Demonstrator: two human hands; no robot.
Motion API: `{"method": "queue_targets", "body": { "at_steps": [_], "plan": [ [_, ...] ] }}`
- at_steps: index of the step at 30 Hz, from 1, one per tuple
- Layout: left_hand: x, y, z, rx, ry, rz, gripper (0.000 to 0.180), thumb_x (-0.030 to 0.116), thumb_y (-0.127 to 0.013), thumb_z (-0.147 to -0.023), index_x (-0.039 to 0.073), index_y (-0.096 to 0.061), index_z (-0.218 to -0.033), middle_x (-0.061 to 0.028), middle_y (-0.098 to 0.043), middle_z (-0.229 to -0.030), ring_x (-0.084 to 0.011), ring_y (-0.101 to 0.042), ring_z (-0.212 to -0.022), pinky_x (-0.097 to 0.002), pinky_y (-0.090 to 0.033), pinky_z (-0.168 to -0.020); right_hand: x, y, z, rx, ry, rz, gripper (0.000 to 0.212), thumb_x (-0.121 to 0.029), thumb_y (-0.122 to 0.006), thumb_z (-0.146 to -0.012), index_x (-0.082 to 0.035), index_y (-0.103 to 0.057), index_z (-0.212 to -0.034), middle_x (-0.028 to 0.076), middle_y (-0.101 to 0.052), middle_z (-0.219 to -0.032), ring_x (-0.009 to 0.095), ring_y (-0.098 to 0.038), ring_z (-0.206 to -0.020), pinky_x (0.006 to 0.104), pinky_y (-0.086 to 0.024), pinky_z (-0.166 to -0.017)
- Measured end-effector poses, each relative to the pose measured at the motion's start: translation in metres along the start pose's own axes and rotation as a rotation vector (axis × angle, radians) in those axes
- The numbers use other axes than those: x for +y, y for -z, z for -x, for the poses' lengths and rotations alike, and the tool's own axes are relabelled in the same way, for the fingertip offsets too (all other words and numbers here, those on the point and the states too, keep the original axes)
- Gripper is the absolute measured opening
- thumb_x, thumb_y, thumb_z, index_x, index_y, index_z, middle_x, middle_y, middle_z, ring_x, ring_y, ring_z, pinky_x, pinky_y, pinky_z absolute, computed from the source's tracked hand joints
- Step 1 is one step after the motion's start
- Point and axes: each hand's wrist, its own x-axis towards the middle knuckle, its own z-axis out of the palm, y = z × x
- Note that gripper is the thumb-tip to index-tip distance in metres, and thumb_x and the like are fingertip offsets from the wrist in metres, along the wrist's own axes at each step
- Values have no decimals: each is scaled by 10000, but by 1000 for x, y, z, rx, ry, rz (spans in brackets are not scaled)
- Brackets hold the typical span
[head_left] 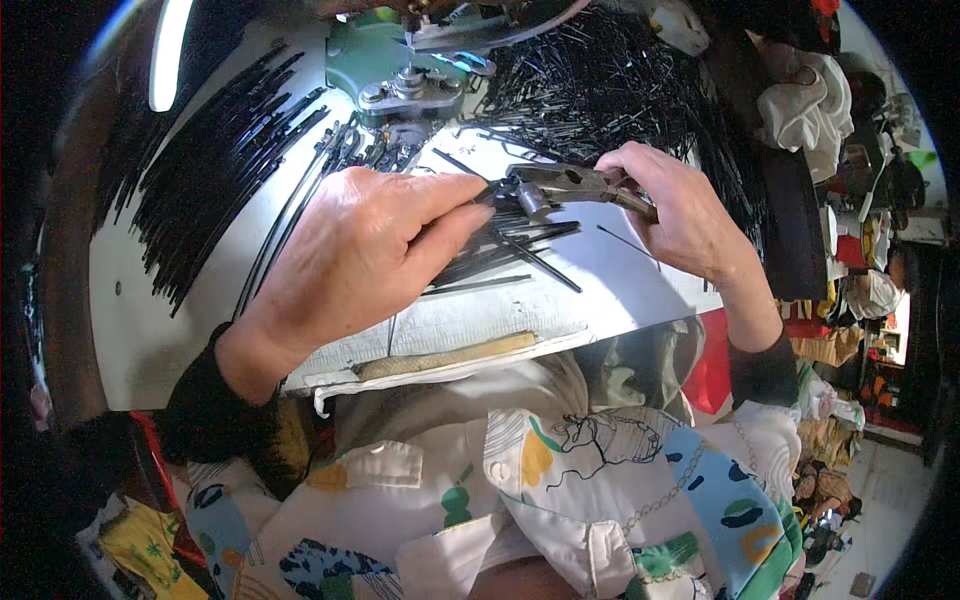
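Observation:
My right hand (690, 215) is closed round the handles of a pair of metal pliers (565, 182), whose jaws point left. My left hand (365, 245) pinches thumb and forefinger together right at the jaw tips. What lies between those fingers is mostly hidden, though something dark shows there. A short metal cylinder (535, 204) hangs at the jaws. Beneath both hands, several thin black strips (540, 265) lie loosely on the white tabletop (620, 295).
Ahead stands a green machine (360, 55) with a round metal fixture (410, 92). Long black strips (220, 180) lie fanned at left; a tangled black pile (610, 85) spreads at far right. A tan strip (450, 355) runs along the table's near edge. A lamp tube (170, 55) glows upper left.

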Motion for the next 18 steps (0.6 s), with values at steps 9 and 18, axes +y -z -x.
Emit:
{"method": "queue_targets", "body": {
  "at_steps": [9,18],
  "plan": [
    [2,-3,3,-138,32,-58,168,136,-623,-782,-10,-629,-865,-160,-609,-684,-269,-607,-577,-330,-470,-538,8,1,6,0,58,97,336,36,-561,-645,-57,-520,-965,110,-554,-848,305,-551,-818,382,-459,-694],
    [-9,-18,11,-313,-8,-29,174,136,-608,-790,-17,-631,-869,-174,-625,-738,-297,-622,-654,-348,-491,-596,11,3,6,-51,184,302,324,14,-563,-620,-66,-536,-932,95,-550,-843,298,-536,-844,387,-445,-725]
  ]
}}
